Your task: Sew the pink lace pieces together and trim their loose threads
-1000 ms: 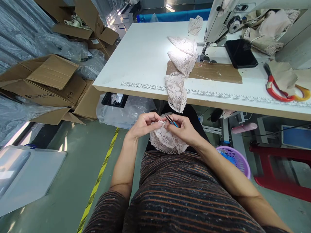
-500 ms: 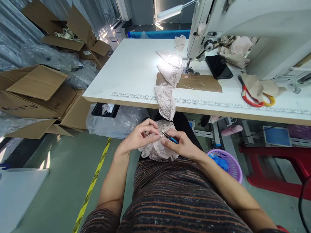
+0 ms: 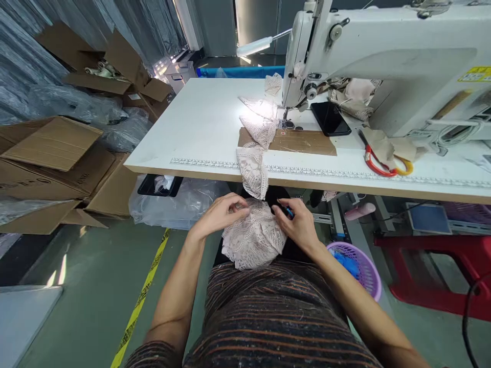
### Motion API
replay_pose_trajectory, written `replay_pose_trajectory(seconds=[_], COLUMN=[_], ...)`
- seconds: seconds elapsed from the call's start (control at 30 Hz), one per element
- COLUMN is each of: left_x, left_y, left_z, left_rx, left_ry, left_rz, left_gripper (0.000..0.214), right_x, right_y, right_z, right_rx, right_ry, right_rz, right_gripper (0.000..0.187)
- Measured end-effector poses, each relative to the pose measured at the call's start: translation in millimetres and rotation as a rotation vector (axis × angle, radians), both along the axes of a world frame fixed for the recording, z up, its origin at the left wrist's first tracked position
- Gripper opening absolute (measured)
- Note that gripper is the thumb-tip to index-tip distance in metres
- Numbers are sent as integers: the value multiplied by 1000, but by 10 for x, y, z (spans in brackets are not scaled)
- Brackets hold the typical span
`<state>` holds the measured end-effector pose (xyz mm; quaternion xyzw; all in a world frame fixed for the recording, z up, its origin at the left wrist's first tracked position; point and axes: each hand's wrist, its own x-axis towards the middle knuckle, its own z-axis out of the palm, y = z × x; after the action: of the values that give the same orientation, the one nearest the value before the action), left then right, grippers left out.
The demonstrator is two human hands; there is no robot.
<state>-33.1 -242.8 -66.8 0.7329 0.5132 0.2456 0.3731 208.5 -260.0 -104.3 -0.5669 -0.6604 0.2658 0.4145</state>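
A bunched piece of pale pink lace (image 3: pixel 253 237) lies on my lap, below the table edge. My left hand (image 3: pixel 222 214) is at its upper left side, thumb and fingers drawn together at the lace. Whether they pinch the lace or a thread cannot be made out. At the lace's right side, my right hand (image 3: pixel 297 222) is closed around small blue-handled thread snips (image 3: pixel 288 211), mostly hidden by the fingers. Above the lap, a strip of lace (image 3: pixel 253 171) hangs over the table edge and runs back to the sewing machine needle area (image 3: pixel 286 120).
The white table (image 3: pixel 199 128) carries a sewing machine (image 3: pixel 383 41), a black phone (image 3: pixel 330 118), red-and-yellow scissors (image 3: pixel 378 166) and a cardboard strip (image 3: pixel 303 142). Cardboard boxes (image 3: pixel 57 143) stand left. A purple basket (image 3: pixel 370 271) and red stool (image 3: pixel 418 243) are at right.
My hands have moved apart; before, they met over the lace with the snips' blades showing. The snips have shifted right with my right hand, and more lace is uncovered. The view has tilted up.
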Motion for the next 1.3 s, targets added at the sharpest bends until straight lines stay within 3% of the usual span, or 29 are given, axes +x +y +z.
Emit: replay_pose_trajectory(seconds=[0.1,0.27,0.53,0.67,0.8,0.9,1.03,1.17,1.3], left_x=[24,109,142,141,121,50,-64,-37,171], left_y=[20,63,-122,-407,-598,-577,-424,-266,-195], left_z=[26,-76,-341,-431,-541,-542,-408,-326,-334], left_rx=[53,-55,34,113,120,69,84,108,-191], left_ry=[-74,-256,-64,22,46,56,71,-147,-737], left_rz=[130,210,206,162,116,139,187,235,202], left_gripper=[25,38,29,36,17,22,22,39,79], right_x=[-108,-213,104,102,-40,-172,-326,-423,-428], right_y=[224,335,145,155,176,227,336,343,89], right_z=[27,-24,-255,-292,-238,-156,-62,27,130], right_rx=[68,-29,66,41,-10,-64,-152,-182,-157], right_ry=[139,190,-94,86,270,414,604,729,646], right_rz=[72,146,-141,-27,28,66,112,39,129], right_gripper=[34,37,31,32,36,44,50,47,45])
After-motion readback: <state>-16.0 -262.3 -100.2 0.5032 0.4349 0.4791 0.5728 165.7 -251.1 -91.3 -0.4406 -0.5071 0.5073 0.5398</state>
